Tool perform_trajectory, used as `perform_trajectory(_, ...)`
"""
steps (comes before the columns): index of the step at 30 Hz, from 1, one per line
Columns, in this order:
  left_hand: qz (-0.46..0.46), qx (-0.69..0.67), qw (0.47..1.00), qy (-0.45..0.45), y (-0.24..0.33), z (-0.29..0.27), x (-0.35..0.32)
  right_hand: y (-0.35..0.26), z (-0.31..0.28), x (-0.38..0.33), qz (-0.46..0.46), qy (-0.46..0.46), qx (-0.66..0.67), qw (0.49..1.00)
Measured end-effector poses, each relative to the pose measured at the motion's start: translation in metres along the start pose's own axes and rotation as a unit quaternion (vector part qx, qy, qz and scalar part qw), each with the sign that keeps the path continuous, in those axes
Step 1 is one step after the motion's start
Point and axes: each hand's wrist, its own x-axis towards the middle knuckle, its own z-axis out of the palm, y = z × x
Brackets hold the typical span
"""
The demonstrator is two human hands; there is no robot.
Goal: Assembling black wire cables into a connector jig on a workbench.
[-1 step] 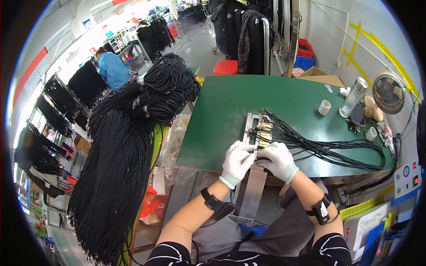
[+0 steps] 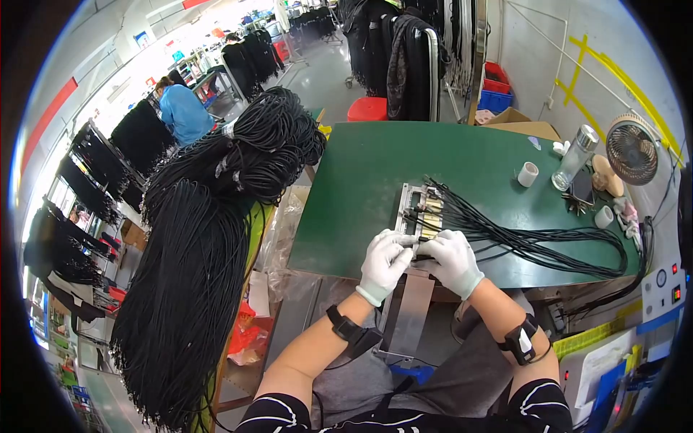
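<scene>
- At the near edge of the tabletop, left hand: thumb and fingers bent inward, as if pinching; the actual grip is too small to tell.
- Facing it, right hand: fingers curled, tips turned toward the left hand's; cannot tell whether they are closed on anything.
- Dark piece between the fingertips, possibly a cable end; partly hidden.
- Change from the previous picture: very slight. Right hand a touch nearer the left; fixture and cables unmoved. Reads as the same close fingertip work at one spot, no visible advance.
- Fixture just beyond the fingers, its near end at the near edge. Long axis runs from there toward the far edge, leaning slightly left.
- Cables lead off the fixture toward the right edge, crosswise to its axis, bending back in a loop near the right corner.
- Farther out, by the right edge: roll, bottle, fan.
- Off the left edge, a large cable pile.
</scene>
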Motion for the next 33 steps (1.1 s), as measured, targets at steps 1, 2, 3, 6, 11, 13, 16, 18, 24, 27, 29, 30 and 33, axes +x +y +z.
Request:
perform_trajectory(1, 0.000, 0.000, 1.000, -0.002, -0.001, 0.001, -0.001, -0.005, 0.000, 0.002, -0.051, 0.044, -0.084, 0.994)
perform_trajectory(2, -0.005, -0.005, 1.000, -0.001, -0.001, 0.001, -0.002, -0.007, 0.002, 0.001, -0.050, 0.045, -0.084, 0.994)
perform_trajectory(3, -0.010, -0.011, 1.000, 0.000, 0.000, 0.002, -0.003, -0.009, 0.004, 0.000, -0.058, 0.047, -0.102, 0.992)
perform_trajectory(6, -0.052, -0.036, 0.998, 0.017, 0.004, -0.001, -0.008, -0.011, 0.007, -0.004, -0.078, 0.050, -0.135, 0.986)
perform_trajectory(11, -0.064, 0.020, 0.995, 0.069, -0.018, -0.012, -0.013, 0.019, -0.013, -0.016, 0.002, 0.007, -0.040, 0.999)
perform_trajectory(13, -0.047, 0.061, 0.995, 0.070, -0.027, -0.013, -0.015, 0.031, -0.021, -0.019, 0.041, 0.018, 0.043, 0.998)
perform_trajectory(16, -0.001, 0.119, 0.990, 0.081, -0.013, -0.012, -0.001, 0.041, -0.021, -0.023, 0.005, 0.020, 0.064, 0.998)
perform_trajectory(18, -0.027, 0.103, 0.991, 0.077, -0.022, -0.016, -0.001, 0.034, -0.022, -0.015, 0.021, 0.008, 0.019, 1.000)
perform_trajectory(24, -0.033, 0.142, 0.987, 0.061, -0.039, -0.006, -0.005, 0.032, -0.025, -0.014, 0.024, 0.004, -0.109, 0.994)
perform_trajectory(27, -0.053, 0.150, 0.987, 0.031, -0.038, -0.008, -0.009, 0.032, -0.025, -0.019, 0.018, -0.017, -0.124, 0.992)
perform_trajectory(29, -0.065, 0.157, 0.985, 0.017, -0.039, -0.012, -0.012, 0.031, -0.023, -0.018, 0.014, -0.017, -0.131, 0.991)
perform_trajectory(30, -0.067, 0.159, 0.985, 0.019, -0.040, -0.015, -0.012, 0.030, -0.021, -0.016, 0.007, -0.016, -0.139, 0.990)
perform_trajectory(33, -0.069, 0.157, 0.985, 0.021, -0.040, -0.017, -0.012, 0.029, -0.024, -0.016, 0.000, -0.018, -0.146, 0.989)
